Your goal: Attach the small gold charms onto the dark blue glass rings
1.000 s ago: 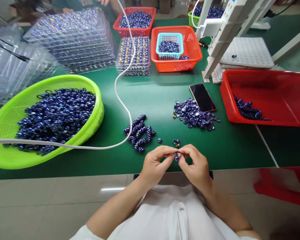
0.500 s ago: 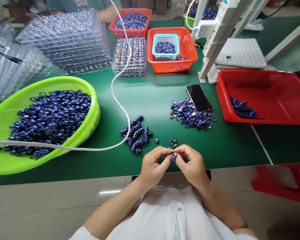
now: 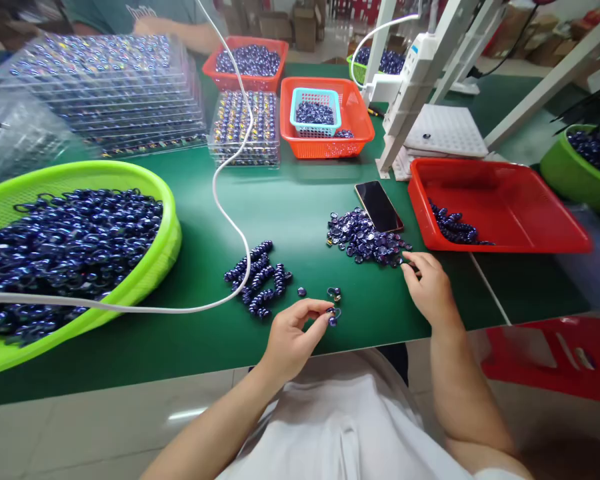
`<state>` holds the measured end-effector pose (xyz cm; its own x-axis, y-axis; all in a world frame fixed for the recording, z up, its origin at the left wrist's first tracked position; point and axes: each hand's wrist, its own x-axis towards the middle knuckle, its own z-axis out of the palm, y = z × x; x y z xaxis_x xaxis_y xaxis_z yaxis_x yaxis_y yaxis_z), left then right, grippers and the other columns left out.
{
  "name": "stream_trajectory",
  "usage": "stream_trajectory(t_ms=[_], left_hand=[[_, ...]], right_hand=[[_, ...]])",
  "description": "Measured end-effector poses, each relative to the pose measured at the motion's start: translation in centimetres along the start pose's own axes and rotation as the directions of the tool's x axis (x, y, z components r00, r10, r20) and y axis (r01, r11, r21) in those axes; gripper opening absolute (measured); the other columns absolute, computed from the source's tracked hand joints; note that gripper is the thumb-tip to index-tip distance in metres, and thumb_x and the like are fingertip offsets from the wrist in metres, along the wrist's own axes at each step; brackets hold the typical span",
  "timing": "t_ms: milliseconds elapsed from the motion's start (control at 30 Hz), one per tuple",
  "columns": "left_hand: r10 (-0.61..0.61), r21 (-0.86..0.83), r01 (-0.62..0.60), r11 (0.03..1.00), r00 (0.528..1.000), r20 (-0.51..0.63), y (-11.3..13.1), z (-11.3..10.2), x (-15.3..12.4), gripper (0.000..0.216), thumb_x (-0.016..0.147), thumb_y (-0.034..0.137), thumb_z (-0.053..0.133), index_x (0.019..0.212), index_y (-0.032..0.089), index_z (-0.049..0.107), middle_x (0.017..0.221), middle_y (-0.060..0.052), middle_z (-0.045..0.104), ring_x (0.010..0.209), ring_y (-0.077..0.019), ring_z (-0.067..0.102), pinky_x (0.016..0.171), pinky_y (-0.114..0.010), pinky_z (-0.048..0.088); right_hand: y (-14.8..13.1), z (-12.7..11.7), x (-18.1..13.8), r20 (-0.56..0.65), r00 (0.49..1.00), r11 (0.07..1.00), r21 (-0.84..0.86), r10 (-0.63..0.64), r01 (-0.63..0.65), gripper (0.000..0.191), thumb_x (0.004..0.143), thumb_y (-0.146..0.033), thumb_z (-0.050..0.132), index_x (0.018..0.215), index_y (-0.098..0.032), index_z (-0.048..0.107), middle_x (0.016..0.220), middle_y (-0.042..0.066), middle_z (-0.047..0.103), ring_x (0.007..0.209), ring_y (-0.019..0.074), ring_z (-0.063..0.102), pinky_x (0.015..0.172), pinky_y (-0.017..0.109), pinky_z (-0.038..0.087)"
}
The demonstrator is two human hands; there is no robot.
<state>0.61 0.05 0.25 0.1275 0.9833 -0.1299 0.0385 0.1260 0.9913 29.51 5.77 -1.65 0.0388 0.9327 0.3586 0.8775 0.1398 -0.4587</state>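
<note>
My left hand (image 3: 295,337) is closed in a pinch on a small dark blue hook-shaped piece (image 3: 333,320) with a rounded end, just above the table's front edge. Another such hooked piece (image 3: 335,292), with a bit of gold colour, lies right behind it. To the right, my right hand (image 3: 430,287) reaches the near right edge of a pile of small shiny dark blue discs (image 3: 367,237). Its thumb and forefinger close on one small disc (image 3: 401,261) there. A single round piece (image 3: 301,292) lies left of the hooked one, beside short stacked rows of dark blue pieces (image 3: 260,277).
A green basket (image 3: 173,233) full of dark blue pieces stands left, a white cable (image 3: 237,233) crossing it. A phone (image 3: 379,207) touches the disc pile. A red tray (image 3: 510,200) sits right; orange baskets (image 3: 325,152) and stacked clear trays (image 3: 125,113) stand behind, near another person's arm (image 3: 185,32).
My right hand has left the hooked piece and moved right and forward to the disc pile. My left hand still holds the hooked piece. The view has shifted right.
</note>
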Motion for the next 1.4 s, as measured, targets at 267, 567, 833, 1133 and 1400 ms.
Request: stream_trajectory(t_ms=[267, 567, 833, 1133, 1400], left_hand=[[-0.119, -0.190, 0.101, 0.977, 0.989, -0.086, 0.2, -0.1, 0.5, 0.017, 0.078, 0.028, 0.075, 0.090, 0.017, 0.076, 0.083, -0.004, 0.074, 0.073, -0.0139, 0.065, 0.071, -0.023, 0.052], [-0.145, -0.240, 0.122, 0.963, 0.986, -0.081, 0.4, -0.3, 0.6, 0.021, 0.075, 0.032, 0.079, 0.089, 0.016, 0.076, 0.081, -0.004, 0.073, 0.072, -0.0139, 0.064, 0.070, -0.025, 0.053], [-0.123, -0.230, 0.108, 0.967, 0.991, -0.050, 0.5, -0.4, 0.4, 0.022, 0.079, 0.033, 0.075, 0.093, 0.015, 0.075, 0.091, -0.007, 0.074, 0.078, -0.0161, 0.065, 0.075, -0.027, 0.053], [-0.116, -0.218, 0.110, 0.970, 0.993, -0.015, 0.1, -0.5, 0.3, 0.022, 0.083, 0.031, 0.071, 0.098, 0.016, 0.074, 0.097, -0.008, 0.074, 0.084, -0.0167, 0.065, 0.078, -0.027, 0.052], [-0.143, -0.341, 0.122, 0.932, 0.989, -0.038, 0.7, 0.1, 0.7, 0.020, 0.076, 0.029, 0.078, 0.091, 0.016, 0.076, 0.091, -0.007, 0.074, 0.080, -0.0160, 0.065, 0.078, -0.028, 0.053]], right_hand=[[-1.9, 1.3, -2.0, 0.086, 0.976, 0.958, -0.189, -0.202, 0.215, 0.018, 0.094, -0.017, 0.053, 0.100, -0.017, 0.070, 0.093, 0.011, 0.067, 0.089, 0.0264, 0.057, 0.082, 0.042, 0.051], [-5.0, 2.0, -3.9, 0.123, 0.947, 0.952, -0.040, -0.296, 0.302, 0.013, 0.093, -0.017, 0.054, 0.095, -0.018, 0.067, 0.086, 0.009, 0.067, 0.084, 0.0240, 0.058, 0.079, 0.039, 0.050], [-5.3, 2.3, -3.8, 0.032, 0.964, 0.963, 0.053, -0.265, 0.263, 0.011, 0.089, -0.012, 0.054, 0.086, -0.020, 0.061, 0.082, 0.006, 0.066, 0.081, 0.0225, 0.060, 0.079, 0.038, 0.051], [-4.8, 2.6, -3.6, 0.118, 0.957, 0.964, -0.010, -0.264, 0.267, 0.016, 0.092, -0.017, 0.054, 0.102, -0.020, 0.067, 0.095, 0.010, 0.067, 0.090, 0.0257, 0.061, 0.084, 0.042, 0.053], [-8.2, 0.6, -4.4, 0.178, 0.960, 0.881, 0.459, -0.214, 0.112, 0.019, 0.096, -0.017, 0.053, 0.109, -0.026, 0.065, 0.100, 0.006, 0.067, 0.095, 0.0200, 0.066, 0.086, 0.035, 0.054]])
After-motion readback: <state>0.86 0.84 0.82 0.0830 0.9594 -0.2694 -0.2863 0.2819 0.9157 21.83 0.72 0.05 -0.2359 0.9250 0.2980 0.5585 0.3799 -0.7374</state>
